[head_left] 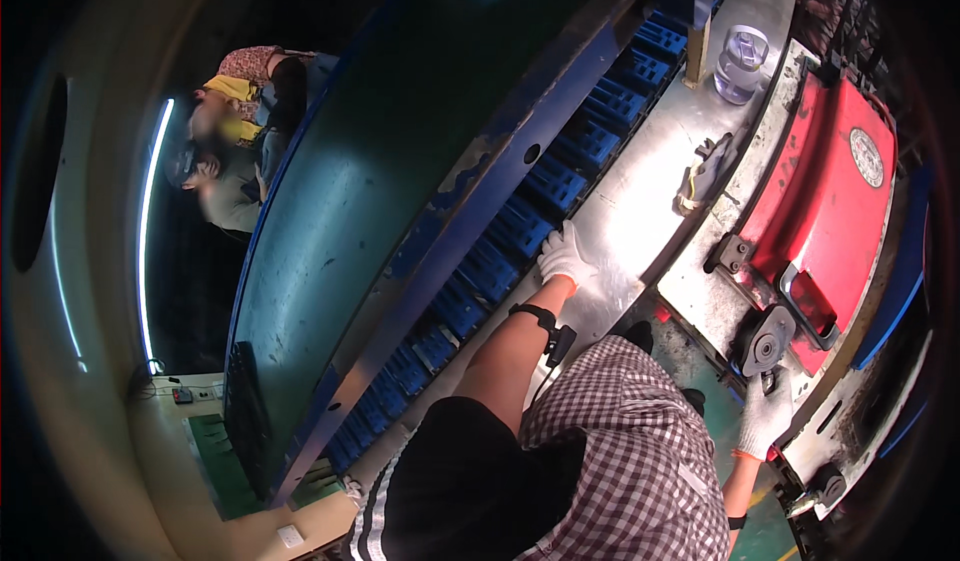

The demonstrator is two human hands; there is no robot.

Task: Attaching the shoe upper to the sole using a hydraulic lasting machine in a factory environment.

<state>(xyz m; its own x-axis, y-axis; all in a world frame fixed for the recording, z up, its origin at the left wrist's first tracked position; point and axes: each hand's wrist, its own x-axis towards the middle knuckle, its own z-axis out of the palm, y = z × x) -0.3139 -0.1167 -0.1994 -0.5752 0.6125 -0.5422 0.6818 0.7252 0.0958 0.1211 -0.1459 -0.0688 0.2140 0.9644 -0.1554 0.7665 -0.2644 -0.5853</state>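
Note:
My left hand [567,259], in a white glove, rests at the edge of the metal bench [625,201], beside a row of blue slotted blocks [525,223]. Its fingers are stretched out and nothing shows in them. On the right, my right hand [766,419], also gloved, is closed at the lower end of a dark round metal part [768,341] with a stepped centre. That part lies against a machine with a red cover [830,201], just below the cover's black-rimmed opening. Whether it is loose or fixed to the machine I cannot tell.
A clear plastic jug [741,64] stands at the bench's far end, with a small metal tool-like piece [702,174] nearer. A long blue frame [480,171] runs above the blocks, beside a dark green surface [350,211]. Two people [235,151] are beyond it.

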